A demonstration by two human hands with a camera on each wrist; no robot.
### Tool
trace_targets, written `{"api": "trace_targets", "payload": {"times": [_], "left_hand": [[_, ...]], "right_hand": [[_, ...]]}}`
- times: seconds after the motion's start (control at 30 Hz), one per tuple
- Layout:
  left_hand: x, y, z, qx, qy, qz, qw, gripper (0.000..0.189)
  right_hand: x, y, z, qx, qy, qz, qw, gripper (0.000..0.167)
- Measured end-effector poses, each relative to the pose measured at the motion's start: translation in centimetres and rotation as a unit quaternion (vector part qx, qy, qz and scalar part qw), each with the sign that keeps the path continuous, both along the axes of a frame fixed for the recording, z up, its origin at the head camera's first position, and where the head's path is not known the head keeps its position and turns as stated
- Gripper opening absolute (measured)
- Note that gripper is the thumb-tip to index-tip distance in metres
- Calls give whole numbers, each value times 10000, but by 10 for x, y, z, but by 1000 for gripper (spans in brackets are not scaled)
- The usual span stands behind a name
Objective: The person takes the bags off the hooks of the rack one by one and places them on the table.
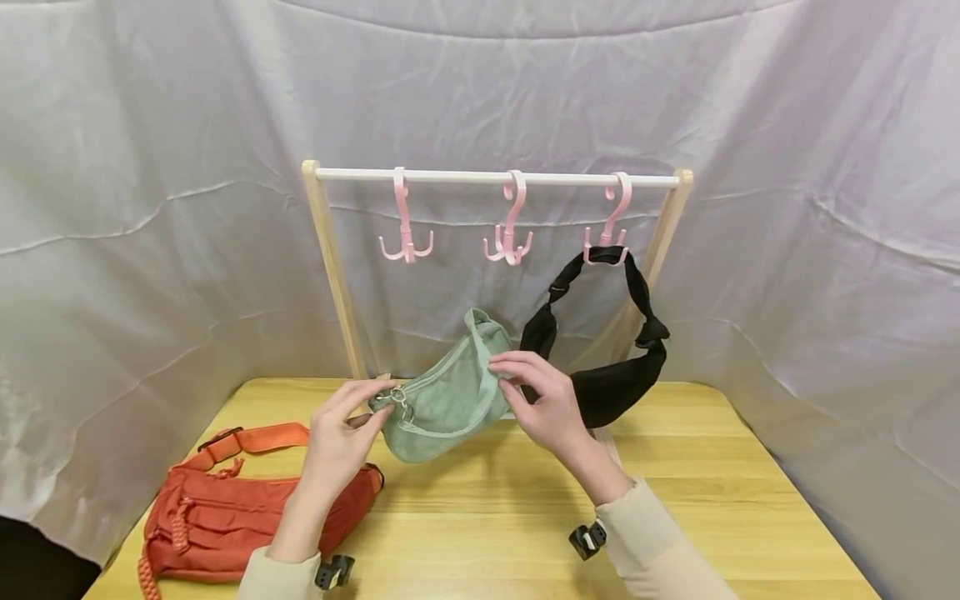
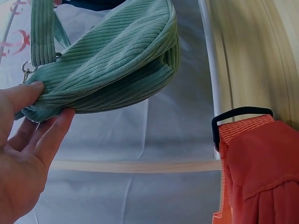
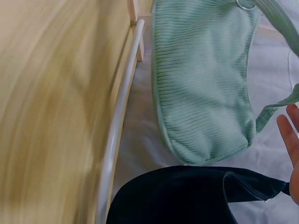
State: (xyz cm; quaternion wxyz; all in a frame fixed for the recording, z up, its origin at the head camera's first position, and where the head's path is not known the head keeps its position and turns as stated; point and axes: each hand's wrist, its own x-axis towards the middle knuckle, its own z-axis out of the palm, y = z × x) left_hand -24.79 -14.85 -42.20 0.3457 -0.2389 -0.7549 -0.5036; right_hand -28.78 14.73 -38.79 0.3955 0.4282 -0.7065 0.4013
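A pale green corduroy shoulder bag hangs tilted in the air above the table, its right end higher. My left hand pinches its left end, beside a metal ring; in the left wrist view the thumb lies on top and the fingers underneath. Near the bag's right end, my right hand holds the strap between thumb and fingers. Only the fingertips of that hand show at the right wrist view's edge. Just behind it, a black bag hangs by its strap from the right pink hook.
A rack with a white bar and wooden posts stands at the back of the table. The left pink hook and middle pink hook carry nothing. A red-orange waist bag lies at the left, partly behind my left forearm.
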Motion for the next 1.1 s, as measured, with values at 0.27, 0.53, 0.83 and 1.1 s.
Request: {"api": "trace_targets", "payload": {"times": [0.27,0.53,0.83,1.1], "left_hand": [[4,1,6,-9,-14,-120,9999,42],[7,4,8,120,84,-319,9994,44],[11,6,8,114,44,-703,9974,48],[14,7,9,73,-123,-1056,9943,43]], "right_hand": [[10,13,-4,-169,118,-223,9995,40],[7,28,-6,-558,-435,-474,9964,37],[3,41,1,-439,-2065,-1339,9682,35],[1,41,9,-125,-2745,-1459,9504,51]]}}
